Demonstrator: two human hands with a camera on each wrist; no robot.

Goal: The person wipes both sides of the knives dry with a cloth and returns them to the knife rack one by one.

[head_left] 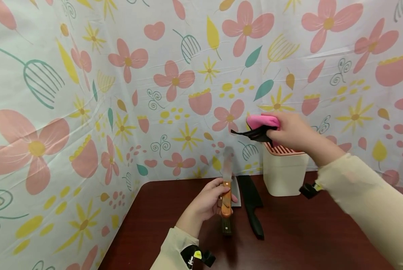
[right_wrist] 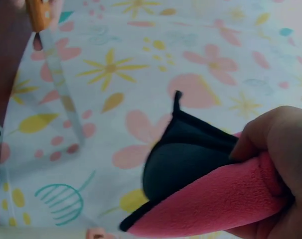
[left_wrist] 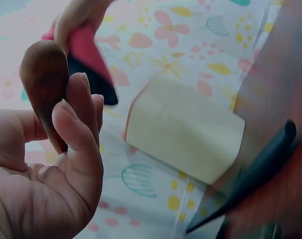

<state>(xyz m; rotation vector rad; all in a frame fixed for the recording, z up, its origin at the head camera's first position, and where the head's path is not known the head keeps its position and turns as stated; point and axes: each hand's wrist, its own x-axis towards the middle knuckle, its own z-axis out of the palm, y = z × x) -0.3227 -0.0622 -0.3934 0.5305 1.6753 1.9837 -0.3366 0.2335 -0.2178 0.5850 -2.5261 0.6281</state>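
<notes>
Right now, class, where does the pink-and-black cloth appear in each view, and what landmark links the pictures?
Head: the cloth is right of centre, in the right hand.
Left wrist: the cloth, upper left.
Right wrist: the cloth, lower right.
Shared landmark: the wooden-handled knife, only its handle visible in left wrist.

1. Table (head_left: 309, 232): dark reddish-brown top, rounded far-left corner.
2. Backdrop (head_left: 174, 116): white sheet behind the table, printed with pink flowers, yellow blooms, teal leaves; creases visible.
3. Storage block (head_left: 284, 176): cream body, pink slatted top; stands upright near the backdrop.
4. Black knife (head_left: 250, 191): broad blade, lies flat just left of the block, handle toward me.
5. Silver blade (head_left: 236, 193): beside the black knife, partly hidden.
</notes>
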